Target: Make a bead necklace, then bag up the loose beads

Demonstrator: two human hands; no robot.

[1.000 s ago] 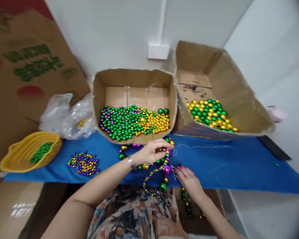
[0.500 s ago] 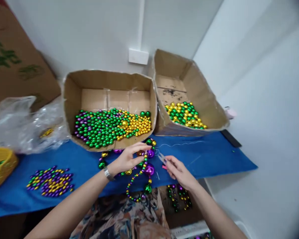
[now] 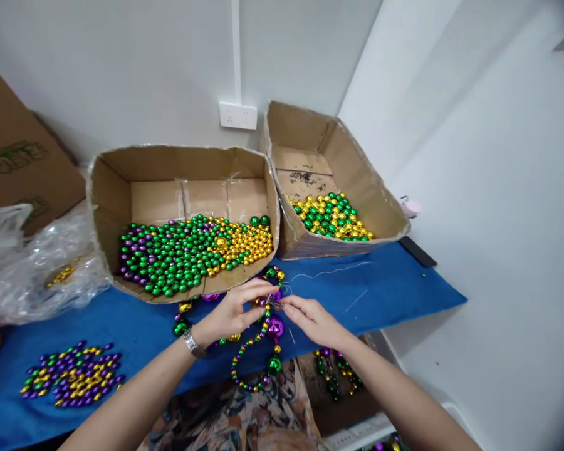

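Note:
My left hand (image 3: 228,311), with a silver watch (image 3: 193,343) at the wrist, pinches the end of a bead strand (image 3: 242,355) between thumb and fingers. The strand of small purple, green and gold beads loops down over the table's front edge. Closed around small thread snips (image 3: 276,304), my right hand (image 3: 314,321) has their blades at my left fingertips. Fingers hide most of the snips. Under and beside my hands lie larger beads, among them a shiny purple bead (image 3: 276,327) and a green bead (image 3: 274,364).
Behind my hands stand a cardboard box (image 3: 183,164) and a second box (image 3: 366,181), both holding loose beads. A bead pile (image 3: 75,374) lies on the blue cloth (image 3: 141,319) at left, near clear plastic bags (image 3: 51,263). A black flat object (image 3: 418,252) rests at right.
My right hand has moved left, bringing the snips from beside my left hand to its fingertips. My left hand still pinches the strand. The view has shifted slightly right.

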